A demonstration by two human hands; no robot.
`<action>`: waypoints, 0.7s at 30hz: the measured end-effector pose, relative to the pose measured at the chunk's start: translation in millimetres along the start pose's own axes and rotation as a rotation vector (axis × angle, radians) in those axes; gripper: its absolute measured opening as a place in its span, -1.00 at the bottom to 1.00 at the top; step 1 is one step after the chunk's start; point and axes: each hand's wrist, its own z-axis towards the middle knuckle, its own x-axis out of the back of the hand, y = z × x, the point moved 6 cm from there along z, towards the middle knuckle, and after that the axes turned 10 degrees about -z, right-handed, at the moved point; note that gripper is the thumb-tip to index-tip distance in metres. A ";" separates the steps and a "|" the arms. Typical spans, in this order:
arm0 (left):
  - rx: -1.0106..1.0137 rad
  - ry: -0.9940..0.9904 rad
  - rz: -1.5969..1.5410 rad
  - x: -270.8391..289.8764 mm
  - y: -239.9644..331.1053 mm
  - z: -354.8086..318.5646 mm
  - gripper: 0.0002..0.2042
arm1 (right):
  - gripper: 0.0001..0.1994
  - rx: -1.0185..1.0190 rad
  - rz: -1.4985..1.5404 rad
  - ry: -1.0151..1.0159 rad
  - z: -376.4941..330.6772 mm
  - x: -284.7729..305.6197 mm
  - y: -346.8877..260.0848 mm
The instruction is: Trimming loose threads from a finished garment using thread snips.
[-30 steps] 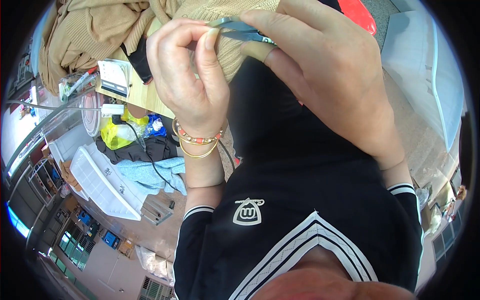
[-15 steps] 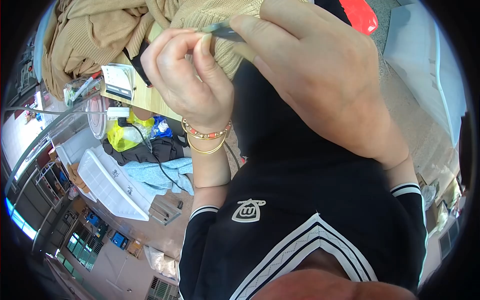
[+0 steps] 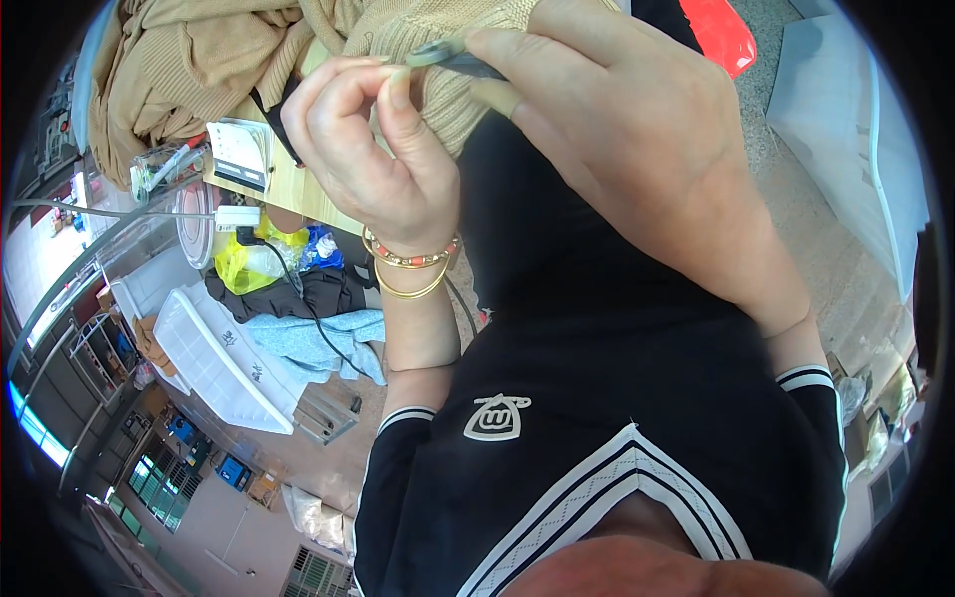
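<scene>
My right hand (image 3: 647, 149) grips a small, slim grey tool (image 3: 434, 53) with a rounded, greenish end, which points toward my left fingertips. Its exact kind cannot be made out, and much of it is hidden by the fingers. My left hand (image 3: 378, 164), with bracelets on the wrist, is closed in a pinch of thumb and forefinger just beside the tool's end. Whatever is in that pinch is too small to see. Beneath both hands lies a beige ribbed knit piece (image 3: 450, 111), reaching over the table edge toward my lap.
More beige knitwear (image 3: 189, 65) is heaped at the far left of the wooden table (image 3: 303, 204). A notepad (image 3: 239, 154) and a white plug adapter with a cable (image 3: 237, 219) are nearby. White plastic crate (image 3: 224, 363) at left, translucent bin (image 3: 831, 129) at right, red seat (image 3: 718, 35) beyond.
My left thumb and fingertips have shifted slightly left, and the tool's end sits a little farther from them. My right hand keeps its grip on the tool.
</scene>
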 end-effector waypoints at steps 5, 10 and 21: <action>0.011 0.033 -0.022 0.1 1.0 -1.3 -0.92 | -0.82 -0.071 0.226 0.010 0.9 2.7 6.4; -0.003 0.025 -0.031 1.1 2.8 -0.2 -0.92 | -0.87 -0.073 0.155 -0.033 3.6 2.3 4.9; -0.108 -0.034 0.071 0.0 9.4 1.1 -0.91 | -0.90 0.010 0.032 0.045 1.8 -3.8 -1.5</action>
